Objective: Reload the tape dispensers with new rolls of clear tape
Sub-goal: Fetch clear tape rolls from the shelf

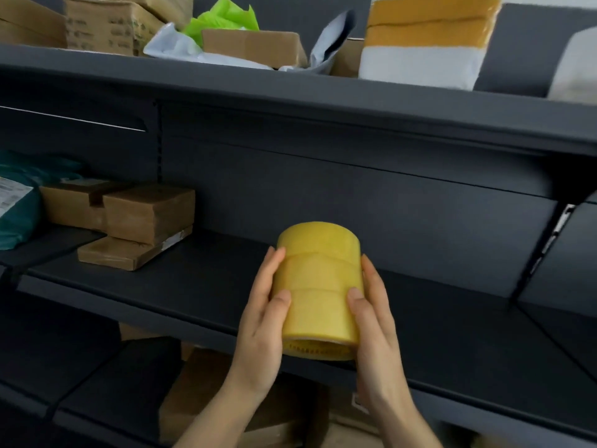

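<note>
Stack of tape rolls (318, 286), yellowish, several rolls end to end in one cylinder; its long axis runs near upright, the top tipped away from me and the lower end turned toward me so that the hollow core shows; it sits in front of the middle shelf (161, 286), its lower end at the shelf's front lip, and I cannot tell whether it rests there or is carried clear. The stack lies directly between my two hands, neither one nearer than the other; left hand (261, 324) on the left flank, right hand (374, 324) on the right flank, both across the lower rolls. Each hand is cupped round the cylinder, fingers lying long up the side and only gently bent, thumb laid across the near face; together they clasp the stack and hold nothing else. I judge the coming move to be a carry toward me along the forearms, axis kept upright so no roll slides off the end; no dispenser is in view. Further out: cardboard boxes (135, 221) piled at the left of the same shelf, well apart from the stack; a teal bag (16, 205) at the far left; above, the upper shelf (290, 101) bearing parcels (252, 46).
</note>
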Tool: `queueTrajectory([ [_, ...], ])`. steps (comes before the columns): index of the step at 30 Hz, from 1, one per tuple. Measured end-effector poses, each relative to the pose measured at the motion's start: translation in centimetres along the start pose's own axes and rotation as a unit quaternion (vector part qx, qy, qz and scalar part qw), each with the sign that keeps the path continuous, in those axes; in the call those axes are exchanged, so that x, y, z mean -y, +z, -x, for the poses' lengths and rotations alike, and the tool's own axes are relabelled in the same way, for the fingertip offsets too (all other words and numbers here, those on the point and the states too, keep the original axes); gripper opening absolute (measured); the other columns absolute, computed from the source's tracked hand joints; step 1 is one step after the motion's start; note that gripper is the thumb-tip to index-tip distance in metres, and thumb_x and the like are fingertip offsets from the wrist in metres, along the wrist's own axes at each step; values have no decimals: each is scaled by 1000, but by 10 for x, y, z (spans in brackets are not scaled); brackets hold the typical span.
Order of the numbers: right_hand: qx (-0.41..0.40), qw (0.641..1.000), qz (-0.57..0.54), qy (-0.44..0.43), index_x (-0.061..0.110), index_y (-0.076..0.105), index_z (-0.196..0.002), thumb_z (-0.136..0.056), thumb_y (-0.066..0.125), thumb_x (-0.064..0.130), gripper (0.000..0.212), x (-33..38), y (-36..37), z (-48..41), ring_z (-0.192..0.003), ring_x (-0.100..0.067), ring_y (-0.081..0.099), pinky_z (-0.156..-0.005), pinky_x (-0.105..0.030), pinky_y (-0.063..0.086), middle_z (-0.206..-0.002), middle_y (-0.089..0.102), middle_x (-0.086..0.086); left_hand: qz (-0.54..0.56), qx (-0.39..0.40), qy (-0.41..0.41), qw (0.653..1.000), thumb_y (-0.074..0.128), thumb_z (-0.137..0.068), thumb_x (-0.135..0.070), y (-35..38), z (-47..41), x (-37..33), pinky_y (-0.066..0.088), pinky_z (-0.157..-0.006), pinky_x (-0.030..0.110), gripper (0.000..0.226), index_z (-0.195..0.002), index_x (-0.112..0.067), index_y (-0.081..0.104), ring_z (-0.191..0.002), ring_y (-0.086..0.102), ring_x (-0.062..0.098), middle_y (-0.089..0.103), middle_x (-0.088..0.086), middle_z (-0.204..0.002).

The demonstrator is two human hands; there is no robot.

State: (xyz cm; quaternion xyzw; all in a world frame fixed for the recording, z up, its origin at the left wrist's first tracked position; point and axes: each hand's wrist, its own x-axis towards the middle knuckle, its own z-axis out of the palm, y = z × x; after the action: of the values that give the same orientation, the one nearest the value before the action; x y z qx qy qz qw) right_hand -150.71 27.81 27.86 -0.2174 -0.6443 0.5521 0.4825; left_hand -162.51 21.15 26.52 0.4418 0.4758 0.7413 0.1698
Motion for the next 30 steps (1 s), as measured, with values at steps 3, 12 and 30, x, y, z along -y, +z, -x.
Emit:
queueTrajectory([
  [3,-33,999,6,-11,58,40,-132,-81,48,49,52,9,-35,27,-108,5,58,-85,-29,54,-117,53,40,10,28,6,1000,44,-79,-53,34,24,-3,34,-112,45,51,-130,-56,43,-135,36,1,34,-25,-148],
  [12,-175,983,46,-28,51,41,-132,-79,56,50,56,52,-170,142,-106,5,60,-76,-15,52,-116,56,38,80,145,-10,986,44,-78,-51,170,124,-17,34,-110,52,52,-130,-57,44,-137,37,10,35,-19,-149],
  [30,-460,875,151,-15,53,41,-135,-72,55,60,64,150,-408,422,-114,-8,58,-95,-45,53,-129,53,24,215,401,-79,887,42,-82,-47,434,382,-80,30,-113,52,53,-135,-46,43,-139,33,12,35,-11,-151],
])
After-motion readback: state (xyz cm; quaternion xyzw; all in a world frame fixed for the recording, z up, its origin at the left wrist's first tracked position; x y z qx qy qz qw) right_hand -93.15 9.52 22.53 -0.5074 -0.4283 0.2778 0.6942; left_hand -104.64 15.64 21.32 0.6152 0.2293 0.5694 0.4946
